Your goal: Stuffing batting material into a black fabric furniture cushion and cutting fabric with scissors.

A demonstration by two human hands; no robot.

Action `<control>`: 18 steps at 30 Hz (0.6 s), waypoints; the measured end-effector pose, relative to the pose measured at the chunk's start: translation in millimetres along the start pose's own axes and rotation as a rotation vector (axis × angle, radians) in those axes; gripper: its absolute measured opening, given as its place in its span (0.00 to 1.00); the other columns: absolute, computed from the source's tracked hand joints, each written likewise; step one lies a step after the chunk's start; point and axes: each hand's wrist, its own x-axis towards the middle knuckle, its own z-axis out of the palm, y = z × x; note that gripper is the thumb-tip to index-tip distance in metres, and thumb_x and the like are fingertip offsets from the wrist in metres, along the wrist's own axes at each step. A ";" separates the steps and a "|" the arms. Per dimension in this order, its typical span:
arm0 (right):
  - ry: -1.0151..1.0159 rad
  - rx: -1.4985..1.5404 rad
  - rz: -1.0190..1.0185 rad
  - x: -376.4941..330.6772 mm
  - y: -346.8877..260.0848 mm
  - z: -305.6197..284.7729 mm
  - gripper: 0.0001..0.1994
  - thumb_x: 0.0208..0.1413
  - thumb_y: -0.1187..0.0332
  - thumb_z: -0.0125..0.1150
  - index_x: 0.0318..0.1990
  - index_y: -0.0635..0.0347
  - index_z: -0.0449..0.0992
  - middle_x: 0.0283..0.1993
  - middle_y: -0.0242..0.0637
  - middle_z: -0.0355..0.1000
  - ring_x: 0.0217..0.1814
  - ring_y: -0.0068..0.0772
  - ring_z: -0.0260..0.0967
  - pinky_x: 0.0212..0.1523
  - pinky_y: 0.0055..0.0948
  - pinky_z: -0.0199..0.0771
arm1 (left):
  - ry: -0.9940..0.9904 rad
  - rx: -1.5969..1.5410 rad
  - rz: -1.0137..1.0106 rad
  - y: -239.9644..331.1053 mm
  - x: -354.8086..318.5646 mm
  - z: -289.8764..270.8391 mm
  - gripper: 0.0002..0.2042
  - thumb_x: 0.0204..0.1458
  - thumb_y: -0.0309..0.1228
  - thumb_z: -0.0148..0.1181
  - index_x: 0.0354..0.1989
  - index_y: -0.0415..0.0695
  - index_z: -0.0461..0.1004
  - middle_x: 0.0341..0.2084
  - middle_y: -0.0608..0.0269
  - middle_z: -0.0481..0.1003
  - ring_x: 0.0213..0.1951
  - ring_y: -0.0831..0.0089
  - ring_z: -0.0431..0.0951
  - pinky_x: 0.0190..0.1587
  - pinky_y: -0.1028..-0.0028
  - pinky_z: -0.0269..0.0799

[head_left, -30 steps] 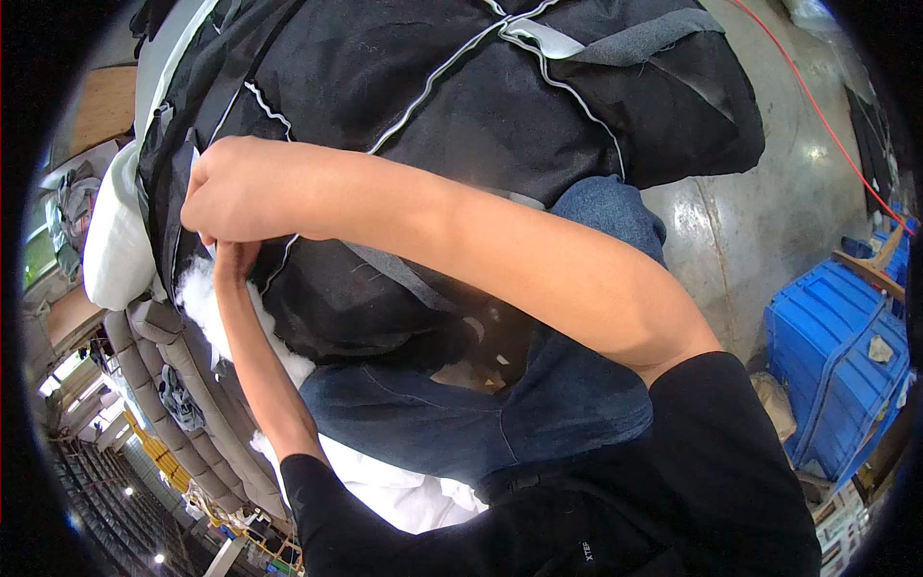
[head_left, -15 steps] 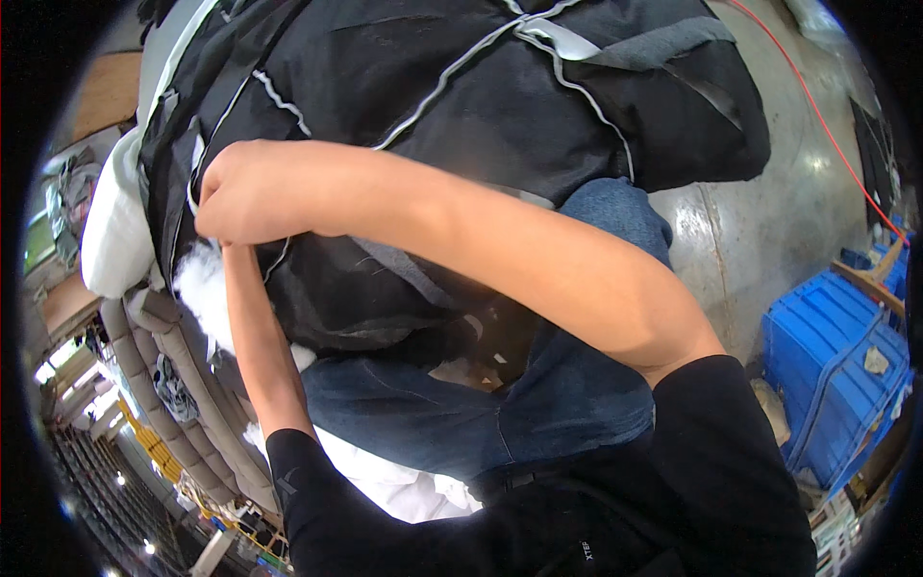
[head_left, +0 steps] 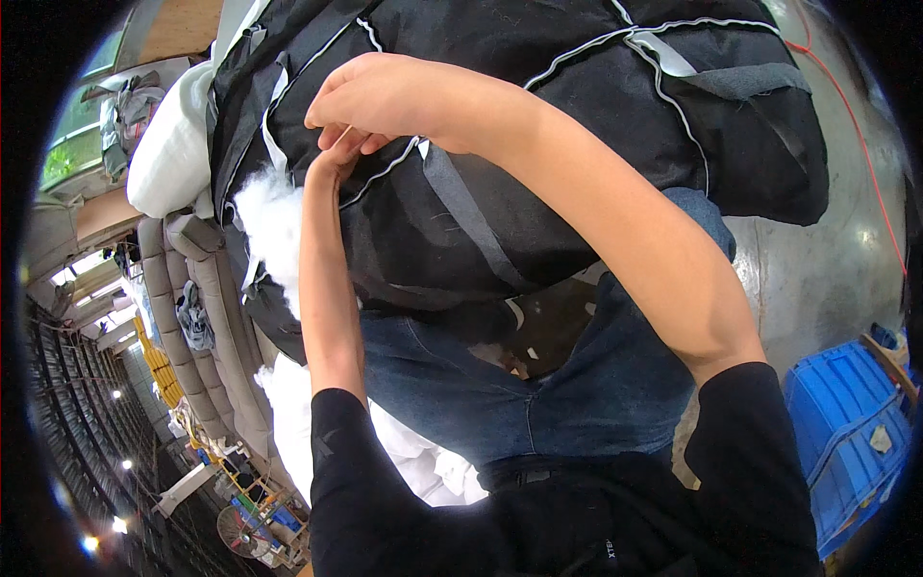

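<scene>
A large black fabric cover [head_left: 586, 115] with white piping [head_left: 586, 46] lies across my legs and spreads away from me. My right hand [head_left: 380, 101] reaches over its left part, fingers curled downward. Just beneath it is my left hand [head_left: 338, 162], its fingertips drawn together close to the right fingers. Whatever is between the fingers is hidden or too small to make out. Beside my left forearm, white fluffy stuffing [head_left: 269, 226] bulges at the cover's edge. A grey fabric strip [head_left: 471, 221] lies on the black cloth, near a thin white strip [head_left: 273, 144].
A white stuffed bundle [head_left: 173, 144] rests at the far left, with a grey-brown padded piece [head_left: 207, 356] below it. More white material [head_left: 423, 462] lies by my left side. At the right stand a blue plastic bin [head_left: 851, 423] and a red hose [head_left: 851, 125] on the floor.
Both hands have moved farther from me over the cover. My left hand, hidden behind the right one before, now partly shows. The whole view has shifted, bringing more of the left side in.
</scene>
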 end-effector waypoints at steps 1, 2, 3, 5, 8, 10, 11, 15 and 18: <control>0.013 -0.006 0.014 1.6 2.9 -1.4 0.13 0.55 0.62 0.56 0.41 0.62 0.78 0.39 0.39 0.77 0.41 0.29 0.74 0.43 0.24 0.72 | -0.005 -0.006 0.004 7.2 3.8 17.8 0.24 0.56 0.32 0.58 0.61 0.42 0.63 0.52 0.61 0.72 0.54 0.65 0.73 0.56 0.71 0.69; 0.036 -0.025 0.037 1.2 13.9 -11.0 0.13 0.55 0.62 0.56 0.41 0.62 0.78 0.39 0.39 0.77 0.41 0.29 0.74 0.43 0.24 0.72 | 0.106 0.107 -0.018 20.1 14.4 58.5 0.22 0.55 0.33 0.59 0.58 0.42 0.66 0.50 0.59 0.73 0.54 0.65 0.73 0.56 0.69 0.68; 0.061 -0.002 0.041 -0.1 20.7 -19.2 0.13 0.56 0.62 0.56 0.41 0.61 0.78 0.39 0.39 0.77 0.41 0.28 0.74 0.43 0.24 0.72 | 0.229 0.232 -0.043 45.6 12.7 93.5 0.21 0.54 0.35 0.60 0.56 0.42 0.68 0.48 0.57 0.74 0.54 0.64 0.73 0.55 0.68 0.67; 0.067 0.000 0.028 -4.6 18.5 -24.3 0.13 0.57 0.61 0.56 0.42 0.60 0.77 0.40 0.38 0.77 0.41 0.27 0.74 0.43 0.24 0.72 | 0.447 0.561 0.054 90.4 -25.4 111.2 0.20 0.54 0.38 0.60 0.54 0.43 0.71 0.46 0.54 0.75 0.54 0.62 0.72 0.55 0.64 0.66; 0.051 -0.002 0.036 -6.8 16.4 -19.8 0.13 0.58 0.60 0.55 0.42 0.60 0.77 0.40 0.36 0.77 0.42 0.27 0.73 0.43 0.24 0.71 | 0.863 1.224 0.186 130.9 -107.6 98.0 0.32 0.50 0.51 0.63 0.59 0.43 0.67 0.52 0.46 0.71 0.59 0.56 0.68 0.59 0.60 0.62; 0.043 -0.029 0.034 -4.8 14.4 -9.9 0.13 0.58 0.60 0.55 0.43 0.60 0.76 0.40 0.35 0.77 0.43 0.26 0.73 0.43 0.23 0.71 | 1.202 1.322 -0.518 111.4 -137.5 83.9 0.45 0.42 0.58 0.66 0.66 0.46 0.56 0.58 0.37 0.63 0.62 0.52 0.63 0.64 0.58 0.56; 0.035 -0.049 0.028 -4.3 12.1 -2.9 0.13 0.59 0.60 0.55 0.43 0.60 0.76 0.39 0.35 0.76 0.43 0.26 0.73 0.43 0.23 0.71 | 1.044 0.943 -0.648 94.5 -149.3 43.9 0.57 0.37 0.61 0.68 0.70 0.43 0.44 0.63 0.32 0.52 0.65 0.46 0.57 0.67 0.59 0.52; -0.040 -0.080 0.015 2.3 20.4 4.2 0.14 0.58 0.61 0.55 0.45 0.61 0.76 0.40 0.35 0.77 0.42 0.25 0.73 0.42 0.23 0.71 | 0.893 0.505 -0.058 -19.3 -146.7 -3.8 0.40 0.45 0.37 0.64 0.64 0.30 0.52 0.60 0.33 0.60 0.63 0.46 0.61 0.64 0.62 0.57; 0.146 -0.530 -0.097 -1.5 39.8 -9.3 0.16 0.56 0.60 0.58 0.45 0.62 0.76 0.38 0.41 0.77 0.45 0.38 0.74 0.46 0.31 0.72 | 0.969 0.815 -0.116 7.6 -122.3 56.2 0.34 0.41 0.27 0.63 0.61 0.40 0.61 0.53 0.40 0.69 0.56 0.45 0.68 0.58 0.60 0.63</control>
